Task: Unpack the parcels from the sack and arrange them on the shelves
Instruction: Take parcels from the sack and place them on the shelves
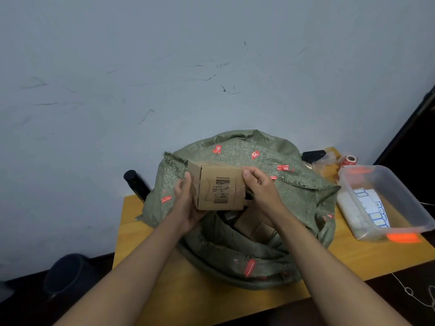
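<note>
A small brown cardboard parcel (217, 188) with a black barcode on its near face is held above the open mouth of a green woven sack (289, 201). My left hand (186, 203) grips the parcel's left side and underside. My right hand (260, 188) grips its right side, thumb on the top edge. The sack stands on a yellow wooden table (131, 222), its rim rolled down. Inside the sack's opening more brown parcels (249, 225) show, partly hidden by my hands. No shelves are in view.
A clear plastic tub (400, 191) with orange clips holds sheets of labels at the right. Behind it lie a red tape roll (350, 159), a black object (313, 155) and clear wrapping. A black bottle (137, 185) leans by the wall at the left. A dark round stool (68, 274) stands lower left.
</note>
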